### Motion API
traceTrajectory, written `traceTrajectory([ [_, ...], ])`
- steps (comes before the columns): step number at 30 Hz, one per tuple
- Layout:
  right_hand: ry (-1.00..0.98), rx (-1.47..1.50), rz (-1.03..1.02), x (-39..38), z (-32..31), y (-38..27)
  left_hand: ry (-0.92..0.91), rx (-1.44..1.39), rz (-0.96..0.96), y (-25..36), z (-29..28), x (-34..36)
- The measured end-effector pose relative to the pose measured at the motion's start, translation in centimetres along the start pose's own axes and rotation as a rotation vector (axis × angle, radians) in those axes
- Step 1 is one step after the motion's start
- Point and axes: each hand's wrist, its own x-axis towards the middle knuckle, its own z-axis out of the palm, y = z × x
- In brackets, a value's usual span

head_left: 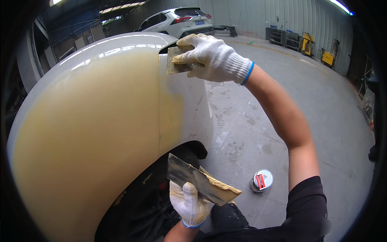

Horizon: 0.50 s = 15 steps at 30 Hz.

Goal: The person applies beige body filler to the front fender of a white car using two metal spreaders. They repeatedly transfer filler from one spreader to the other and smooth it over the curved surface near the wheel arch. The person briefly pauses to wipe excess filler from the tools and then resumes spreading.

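Observation:
My right hand (215,58), in a white knit glove with a blue cuff, grips a flat putty spreader (173,64). The spreader is by the upper edge of the car panel (113,101), near a dark opening; whether it touches the paint I cannot tell. Below, my gloved left hand (189,203) is closed on a flat grey putty board (193,177), held tilted beside the wheel arch. A thick ridge of beige putty (221,184) lies along one edge of the board. Yellowish filler covers much of the panel, across a vertical seam. Putty stains mark the right glove's fingers.
A round can (262,180) with a red-and-white packet on its lid stands on the grey floor (242,121). Behind are a white car (177,21), yellow machines (307,44) and dark racks (282,39) along the metal wall. The dark wheel well (141,205) opens below the panel.

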Motion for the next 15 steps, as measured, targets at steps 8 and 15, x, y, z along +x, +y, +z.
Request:
traceTrajectory([
  [8, -0.178, 0.157, 0.059, 3.4, -0.1, 0.7, 0.010, 0.037, -0.007, -0.5, -0.9, 0.3],
  [15, -0.352, 0.185, 0.099, 4.8, -0.1, 1.8, 0.032, -0.016, -0.010, -1.3, -1.4, 0.5],
])
